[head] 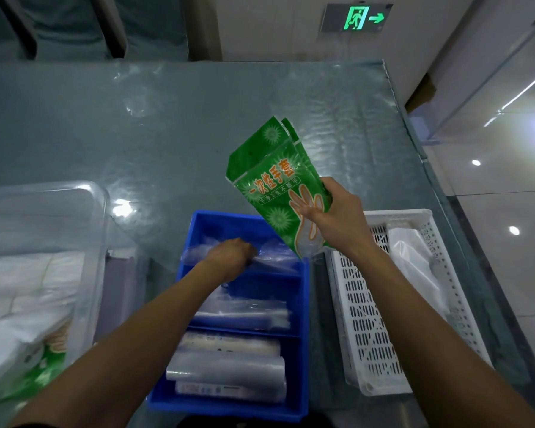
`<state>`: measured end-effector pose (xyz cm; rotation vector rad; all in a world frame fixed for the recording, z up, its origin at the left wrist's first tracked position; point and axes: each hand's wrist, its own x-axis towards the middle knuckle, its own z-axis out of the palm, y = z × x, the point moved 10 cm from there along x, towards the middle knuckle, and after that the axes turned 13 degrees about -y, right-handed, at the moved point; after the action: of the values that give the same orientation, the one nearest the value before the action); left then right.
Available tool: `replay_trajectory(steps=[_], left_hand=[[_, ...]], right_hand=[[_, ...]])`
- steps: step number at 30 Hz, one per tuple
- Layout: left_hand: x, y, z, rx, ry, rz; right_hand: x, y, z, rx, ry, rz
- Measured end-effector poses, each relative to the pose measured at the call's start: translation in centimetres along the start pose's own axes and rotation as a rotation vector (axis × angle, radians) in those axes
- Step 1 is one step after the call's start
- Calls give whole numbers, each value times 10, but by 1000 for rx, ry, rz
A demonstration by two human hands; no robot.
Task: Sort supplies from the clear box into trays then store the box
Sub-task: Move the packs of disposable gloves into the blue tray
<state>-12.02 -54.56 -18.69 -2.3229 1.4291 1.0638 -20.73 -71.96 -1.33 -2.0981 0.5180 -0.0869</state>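
My right hand (334, 214) grips green packets of disposable gloves (275, 186), held upright above the far right corner of the blue divided tray (305, 304). My left hand (232, 253) reaches into the tray's far compartment, fingers curled on clear plastic packets (275, 256) lying there. Clear rolled bags (226, 372) fill the near compartment, and more clear packets (244, 313) lie in the middle one. The clear box (96, 230) stands at the left with white packs and a green packet (47, 362) inside.
A white perforated basket (368, 335) to the right of the blue tray holds a white plastic bag (414, 267). The table is covered with a glossy sheet (198, 134); its right edge drops to a tiled floor. An exit sign hangs on the far wall.
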Motion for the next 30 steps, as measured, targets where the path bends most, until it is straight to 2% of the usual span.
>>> replay_trajectory(steps=[4,12,17,25,30], left_hand=[[-13,7,-6,89,48,13],[-48,25,-16,183,271,85],[-65,29,-16,161,381,120],[-69,24,-15,76,457,124],[-73,19,-25,23,536,124]], right_hand=[[8,-23,6,25,7,-87],[30,-58,53,-55,-76,-219],[37,-48,90,-231,-171,-245],[39,-17,122,-558,-361,-237],[40,2,133,-692,-467,-154]])
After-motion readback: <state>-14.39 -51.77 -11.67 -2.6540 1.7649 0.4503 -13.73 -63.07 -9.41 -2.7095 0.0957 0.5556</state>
